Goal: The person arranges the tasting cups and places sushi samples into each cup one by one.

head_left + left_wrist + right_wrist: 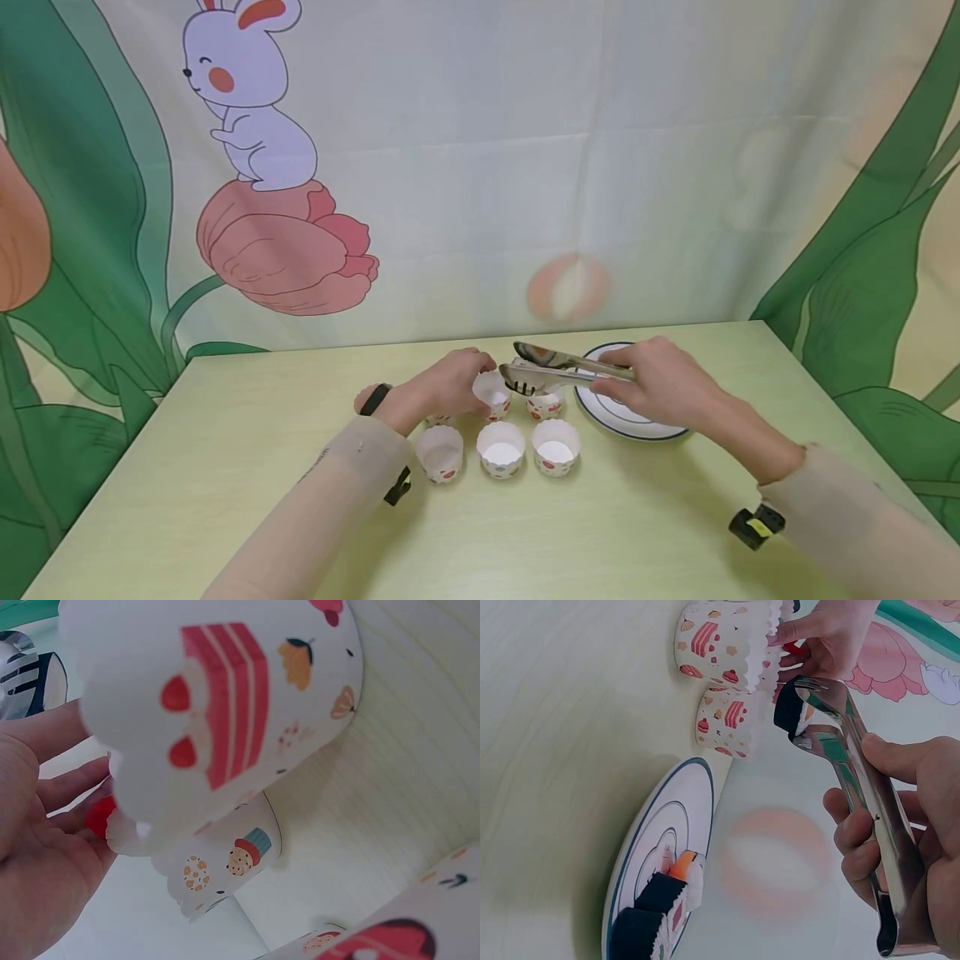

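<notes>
My left hand [457,379] is at the back row of patterned paper baking cups, with thumb and fingers on either side of the back middle cup [497,408]. A small red piece [100,817] with a whitish part shows by its fingers in the left wrist view. In my right hand [660,379] I grip metal tongs [881,817]. Their tips pinch a sushi roll [787,710] with a dark seaweed wrap, held above the back right cup [545,407]. More sushi rolls [664,892] lie on a white, blue-rimmed plate [652,817].
Three cups form the front row: left [440,461], middle [501,462] and right [556,461]. Another cup [437,418] is mostly hidden behind my left hand. A printed curtain [450,167] hangs at the back of the pale table [247,442].
</notes>
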A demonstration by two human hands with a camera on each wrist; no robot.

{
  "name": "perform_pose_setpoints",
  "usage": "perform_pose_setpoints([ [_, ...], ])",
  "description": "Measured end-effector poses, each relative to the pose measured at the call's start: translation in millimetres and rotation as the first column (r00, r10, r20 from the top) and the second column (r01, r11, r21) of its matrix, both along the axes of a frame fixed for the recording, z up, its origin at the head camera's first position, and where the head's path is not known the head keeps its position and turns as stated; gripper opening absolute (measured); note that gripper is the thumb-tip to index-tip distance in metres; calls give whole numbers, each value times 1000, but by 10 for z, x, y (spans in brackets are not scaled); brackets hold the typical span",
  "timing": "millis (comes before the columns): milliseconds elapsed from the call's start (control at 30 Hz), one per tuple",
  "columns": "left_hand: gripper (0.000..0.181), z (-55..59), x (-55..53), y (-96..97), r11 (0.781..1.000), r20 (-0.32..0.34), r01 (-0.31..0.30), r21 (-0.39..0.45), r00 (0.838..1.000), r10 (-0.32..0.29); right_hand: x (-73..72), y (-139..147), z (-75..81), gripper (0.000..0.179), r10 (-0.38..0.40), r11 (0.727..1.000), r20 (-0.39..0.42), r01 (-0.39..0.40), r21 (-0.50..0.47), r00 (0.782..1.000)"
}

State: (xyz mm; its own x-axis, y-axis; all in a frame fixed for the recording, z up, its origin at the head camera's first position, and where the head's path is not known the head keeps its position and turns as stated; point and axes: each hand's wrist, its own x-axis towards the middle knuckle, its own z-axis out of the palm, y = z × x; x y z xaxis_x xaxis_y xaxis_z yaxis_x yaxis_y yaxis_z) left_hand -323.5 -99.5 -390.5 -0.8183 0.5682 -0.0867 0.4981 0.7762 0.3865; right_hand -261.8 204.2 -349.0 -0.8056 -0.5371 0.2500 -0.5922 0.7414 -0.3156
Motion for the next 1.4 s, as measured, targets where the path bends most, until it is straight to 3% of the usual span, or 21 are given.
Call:
perform_pose_setpoints([
  [667, 63, -45, -16, -19, 999, 20, -20, 42, 1000, 19, -35, -176, -172, 16, -3, 1000, -41, 2, -30, 999],
  [967, 65, -38, -15, -18, 999, 8, -26, 32, 1000, 26, -44, -223, -166, 28, -15, 999, -35, 13, -35, 999],
  [1400, 61, -63, -24, -56, 996, 7, -40, 84, 999, 39, -57, -244, -189, 29, 17, 997, -44, -20, -68, 999],
])
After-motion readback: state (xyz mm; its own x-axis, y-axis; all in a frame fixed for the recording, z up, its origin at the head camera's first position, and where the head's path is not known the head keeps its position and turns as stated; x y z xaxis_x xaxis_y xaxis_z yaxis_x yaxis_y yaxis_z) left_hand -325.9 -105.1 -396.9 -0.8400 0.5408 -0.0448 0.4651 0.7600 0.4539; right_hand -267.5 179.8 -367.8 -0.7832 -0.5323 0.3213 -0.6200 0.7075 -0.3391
